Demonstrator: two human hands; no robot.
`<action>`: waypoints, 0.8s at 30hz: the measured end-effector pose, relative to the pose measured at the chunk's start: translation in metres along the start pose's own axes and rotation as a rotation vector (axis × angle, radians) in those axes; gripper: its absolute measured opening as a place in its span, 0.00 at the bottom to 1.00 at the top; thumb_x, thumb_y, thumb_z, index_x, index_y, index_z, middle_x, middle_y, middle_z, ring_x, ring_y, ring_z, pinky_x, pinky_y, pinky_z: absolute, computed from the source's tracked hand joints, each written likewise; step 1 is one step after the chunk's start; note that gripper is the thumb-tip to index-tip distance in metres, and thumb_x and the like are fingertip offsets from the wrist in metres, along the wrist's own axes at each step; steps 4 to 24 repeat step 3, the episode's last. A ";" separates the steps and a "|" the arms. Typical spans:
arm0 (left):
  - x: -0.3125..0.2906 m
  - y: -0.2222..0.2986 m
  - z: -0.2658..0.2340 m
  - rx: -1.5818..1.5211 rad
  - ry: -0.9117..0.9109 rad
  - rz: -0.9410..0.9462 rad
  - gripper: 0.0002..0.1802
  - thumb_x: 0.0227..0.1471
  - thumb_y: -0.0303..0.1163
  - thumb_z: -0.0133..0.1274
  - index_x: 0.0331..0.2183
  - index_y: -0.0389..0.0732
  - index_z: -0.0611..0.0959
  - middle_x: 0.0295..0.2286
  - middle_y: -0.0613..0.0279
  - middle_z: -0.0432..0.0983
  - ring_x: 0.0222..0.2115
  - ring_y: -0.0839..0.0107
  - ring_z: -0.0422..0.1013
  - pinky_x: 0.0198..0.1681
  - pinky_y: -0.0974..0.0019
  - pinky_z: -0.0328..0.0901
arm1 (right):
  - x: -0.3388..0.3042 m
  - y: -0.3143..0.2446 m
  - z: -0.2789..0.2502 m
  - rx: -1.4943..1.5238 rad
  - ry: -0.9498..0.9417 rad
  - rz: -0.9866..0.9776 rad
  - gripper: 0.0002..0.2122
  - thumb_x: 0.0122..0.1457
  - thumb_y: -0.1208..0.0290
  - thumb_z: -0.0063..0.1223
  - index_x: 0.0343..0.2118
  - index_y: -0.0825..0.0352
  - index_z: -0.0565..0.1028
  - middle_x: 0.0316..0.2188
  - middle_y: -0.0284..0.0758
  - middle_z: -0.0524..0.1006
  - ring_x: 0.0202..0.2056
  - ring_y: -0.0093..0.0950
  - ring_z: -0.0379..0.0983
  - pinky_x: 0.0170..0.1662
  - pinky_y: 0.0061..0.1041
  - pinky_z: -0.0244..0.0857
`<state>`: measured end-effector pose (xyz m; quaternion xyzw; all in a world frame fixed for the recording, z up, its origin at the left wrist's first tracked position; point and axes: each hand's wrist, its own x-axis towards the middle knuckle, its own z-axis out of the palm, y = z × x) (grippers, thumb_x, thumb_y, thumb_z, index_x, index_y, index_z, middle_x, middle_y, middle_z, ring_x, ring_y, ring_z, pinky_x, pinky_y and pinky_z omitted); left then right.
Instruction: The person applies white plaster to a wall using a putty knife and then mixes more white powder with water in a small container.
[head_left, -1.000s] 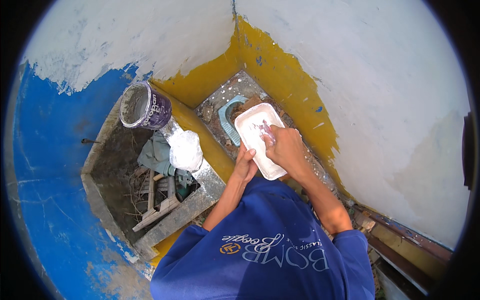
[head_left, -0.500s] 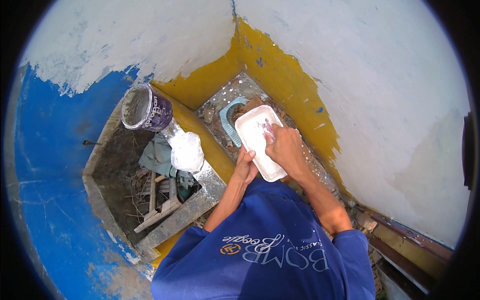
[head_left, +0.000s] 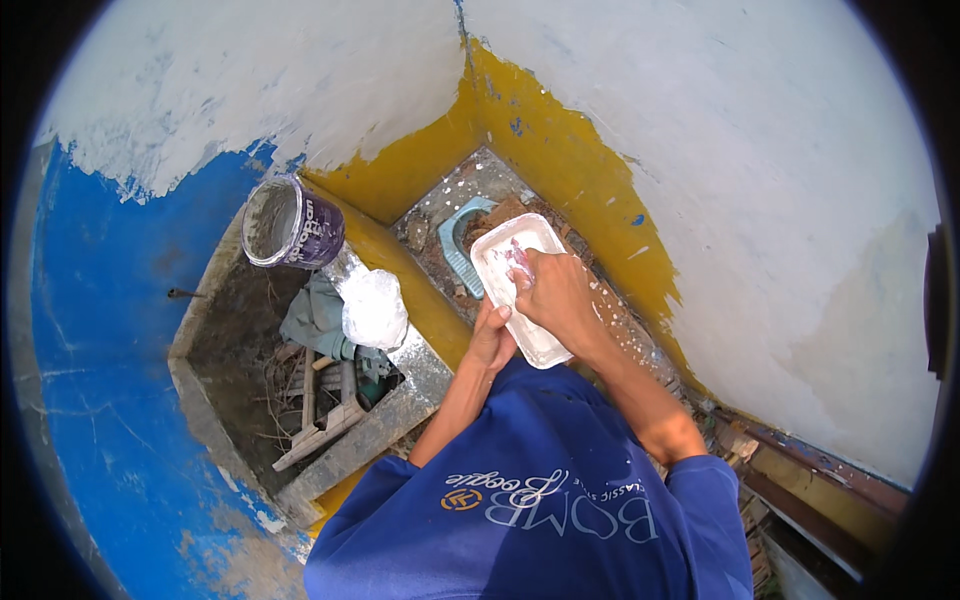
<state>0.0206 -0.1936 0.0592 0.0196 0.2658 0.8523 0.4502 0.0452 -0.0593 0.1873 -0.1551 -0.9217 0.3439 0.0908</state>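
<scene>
My left hand [head_left: 491, 338] grips the near left side of a white rectangular tray [head_left: 540, 346], with the thumb over its rim. White paste coats the tray's inside. Over the tray, my right hand [head_left: 558, 290] has its fingers curled round a small pinkish, white-smeared thing [head_left: 518, 260]. The fingers cover most of it, so its kind is unclear. It is down at the paste near the tray's far left part.
A purple bucket [head_left: 320, 235] stands on the basin's ledge [head_left: 425, 372], beside a white plastic-looking bundle [head_left: 374, 310]. The concrete basin holds a grey-green cloth [head_left: 315, 318] and a wooden frame [head_left: 322, 432]. Beyond the tray lies a light blue squat toilet [head_left: 455, 250]. Walls are patchily white, yellow and blue.
My right hand has shifted left across the tray, carrying the smeared thing with it. My left hand keeps its hold on the tray, nearly still.
</scene>
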 end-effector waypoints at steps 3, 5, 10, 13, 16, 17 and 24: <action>0.000 -0.002 -0.003 -0.022 -0.005 -0.017 0.54 0.44 0.40 0.63 0.65 0.44 0.50 0.60 0.56 0.57 0.61 0.61 0.57 0.64 0.55 0.54 | 0.003 0.003 -0.003 -0.058 -0.028 0.086 0.10 0.50 0.72 0.56 0.31 0.76 0.79 0.20 0.54 0.76 0.25 0.52 0.75 0.32 0.46 0.69; 0.000 -0.002 -0.003 -0.022 -0.005 -0.017 0.54 0.44 0.40 0.63 0.65 0.44 0.50 0.60 0.56 0.57 0.61 0.61 0.57 0.64 0.55 0.54 | 0.003 0.003 -0.003 -0.058 -0.028 0.086 0.10 0.50 0.72 0.56 0.31 0.76 0.79 0.20 0.54 0.76 0.25 0.52 0.75 0.32 0.46 0.69; 0.000 -0.002 -0.003 -0.022 -0.005 -0.017 0.54 0.44 0.40 0.63 0.65 0.44 0.50 0.60 0.56 0.57 0.61 0.61 0.57 0.64 0.55 0.54 | 0.003 0.003 -0.003 -0.058 -0.028 0.086 0.10 0.50 0.72 0.56 0.31 0.76 0.79 0.20 0.54 0.76 0.25 0.52 0.75 0.32 0.46 0.69; 0.000 -0.002 -0.003 -0.022 -0.005 -0.017 0.54 0.44 0.40 0.63 0.65 0.44 0.50 0.60 0.56 0.57 0.61 0.61 0.57 0.64 0.55 0.54 | 0.003 0.003 -0.003 -0.058 -0.028 0.086 0.10 0.50 0.72 0.56 0.31 0.76 0.79 0.20 0.54 0.76 0.25 0.52 0.75 0.32 0.46 0.69; 0.000 -0.002 -0.003 -0.022 -0.005 -0.017 0.54 0.44 0.40 0.63 0.65 0.44 0.50 0.60 0.56 0.57 0.61 0.61 0.57 0.64 0.55 0.54 | 0.003 0.003 -0.003 -0.058 -0.028 0.086 0.10 0.50 0.72 0.56 0.31 0.76 0.79 0.20 0.54 0.76 0.25 0.52 0.75 0.32 0.46 0.69; 0.000 -0.002 -0.003 -0.022 -0.005 -0.017 0.54 0.44 0.40 0.63 0.65 0.44 0.50 0.60 0.56 0.57 0.61 0.61 0.57 0.64 0.55 0.54 | 0.003 0.003 -0.003 -0.058 -0.028 0.086 0.10 0.50 0.72 0.56 0.31 0.76 0.79 0.20 0.54 0.76 0.25 0.52 0.75 0.32 0.46 0.69; 0.000 -0.002 -0.003 -0.022 -0.005 -0.017 0.54 0.44 0.40 0.63 0.65 0.44 0.50 0.60 0.56 0.57 0.61 0.61 0.57 0.64 0.55 0.54 | 0.003 0.003 -0.003 -0.058 -0.028 0.086 0.10 0.50 0.72 0.56 0.31 0.76 0.79 0.20 0.54 0.76 0.25 0.52 0.75 0.32 0.46 0.69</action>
